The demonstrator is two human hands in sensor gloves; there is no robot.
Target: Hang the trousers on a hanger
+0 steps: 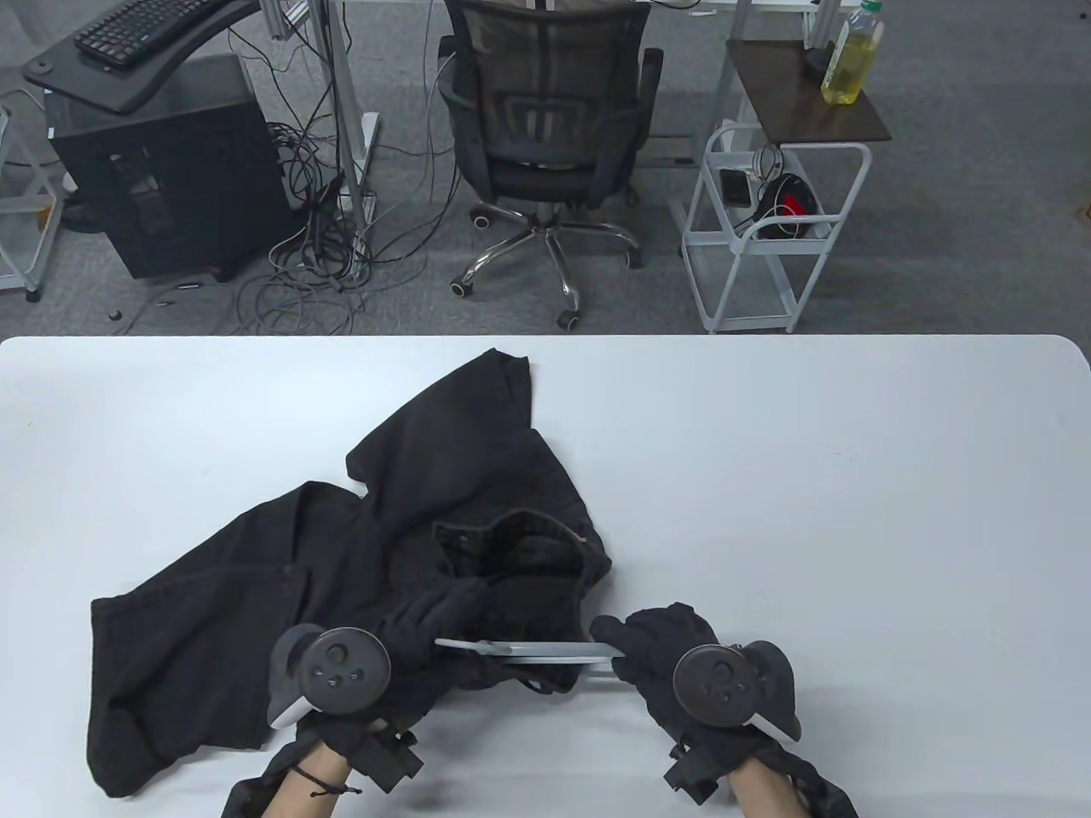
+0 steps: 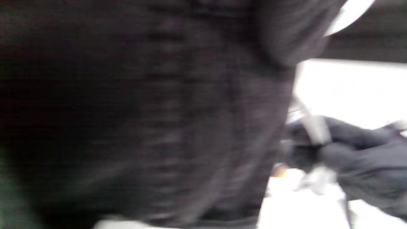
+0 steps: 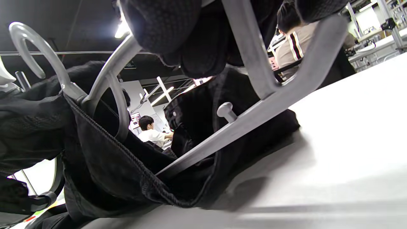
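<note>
Black trousers (image 1: pixel 341 579) lie crumpled on the white table (image 1: pixel 810 477), left of centre. A grey plastic hanger (image 1: pixel 545 652) is held level near the front edge, its left part inside the trouser cloth. My right hand (image 1: pixel 635 652) grips the hanger's right end. My left hand (image 1: pixel 426 635) grips the trouser cloth around the hanger's left part. In the right wrist view the hanger (image 3: pixel 248 124) runs into the trousers (image 3: pixel 105 165), with its hook at the upper left. The left wrist view is blurred and mostly filled by dark cloth (image 2: pixel 143 121).
Beyond the table's far edge stand an office chair (image 1: pixel 545 136), a white trolley (image 1: pixel 767 230), a black computer case (image 1: pixel 162 170) and loose cables on the floor. The right half of the table shows bare white surface.
</note>
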